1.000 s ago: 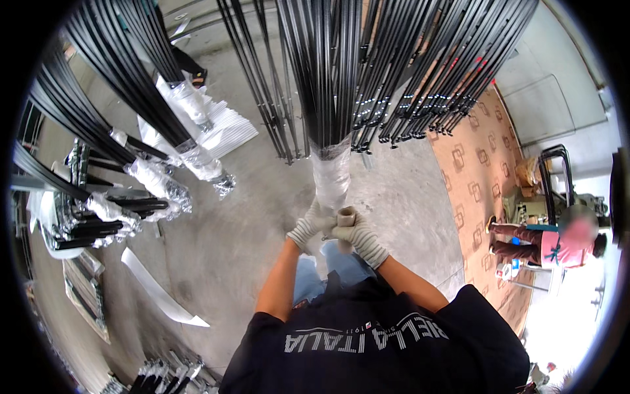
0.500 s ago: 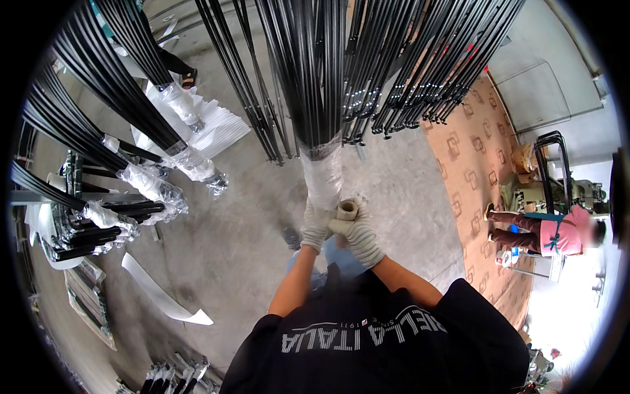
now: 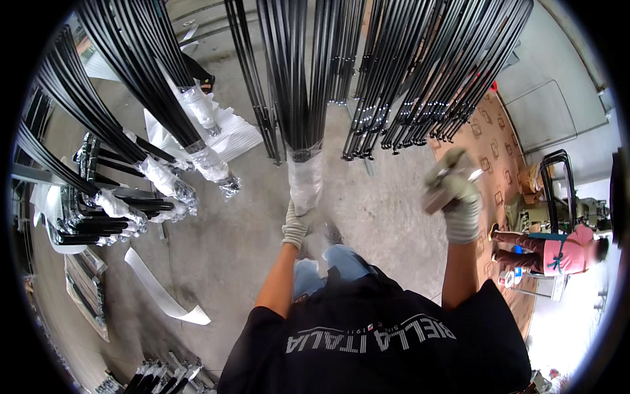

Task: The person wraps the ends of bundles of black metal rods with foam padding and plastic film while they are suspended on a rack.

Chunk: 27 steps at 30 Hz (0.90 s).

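In front of me hangs a bundle of long black rods (image 3: 295,85), its lower end wound in clear plastic film (image 3: 306,178). My left hand (image 3: 299,220), in a ribbed pale glove, is closed around the bottom of that wrapped end. Well out to the right, my right hand (image 3: 459,200) is raised, gloved as well and smeared by motion. Its fingers are closed on a roll of clear film (image 3: 438,196) with a brown cardboard core. Whether a strip of film still joins the roll to the bundle cannot be made out.
More wrapped rod bundles (image 3: 213,171) hang at the left. Unwrapped black rods (image 3: 420,98) hang close at the right. A white foam strip (image 3: 164,292) and a stack of white sheets (image 3: 230,134) lie on the floor. A person in pink (image 3: 567,249) stands far right.
My right hand has left the bundle and swung up and right with the roll. My left hand remains at the wrapped end, which has shifted slightly left in view.
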Each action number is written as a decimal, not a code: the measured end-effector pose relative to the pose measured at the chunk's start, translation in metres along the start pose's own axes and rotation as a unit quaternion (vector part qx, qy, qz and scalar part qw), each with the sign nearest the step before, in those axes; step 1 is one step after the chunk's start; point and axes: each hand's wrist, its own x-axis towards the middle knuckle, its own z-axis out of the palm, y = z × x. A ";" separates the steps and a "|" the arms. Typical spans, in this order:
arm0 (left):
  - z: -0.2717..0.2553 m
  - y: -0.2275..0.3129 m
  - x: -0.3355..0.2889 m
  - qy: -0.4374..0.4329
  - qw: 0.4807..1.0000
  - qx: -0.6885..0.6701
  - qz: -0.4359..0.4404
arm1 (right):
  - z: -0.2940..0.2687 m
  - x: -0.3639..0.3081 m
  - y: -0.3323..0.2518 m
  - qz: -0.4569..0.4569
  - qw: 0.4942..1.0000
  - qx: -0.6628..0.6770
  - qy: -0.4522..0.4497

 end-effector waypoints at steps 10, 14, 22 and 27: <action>-0.046 -0.010 0.013 -0.112 0.849 0.505 0.109 | 0.010 -0.023 0.190 0.261 0.893 -0.194 -0.311; -0.020 0.000 -0.011 -0.093 0.923 0.361 0.091 | 0.019 0.003 0.225 0.249 0.859 -0.181 -0.408; -0.043 -0.004 -0.034 0.165 0.793 0.569 0.140 | 0.032 0.005 0.226 0.297 0.841 -0.256 -0.374; -0.084 0.018 -0.114 0.096 0.762 0.637 -0.066 | 0.015 -0.022 0.204 0.312 0.783 -0.347 -0.411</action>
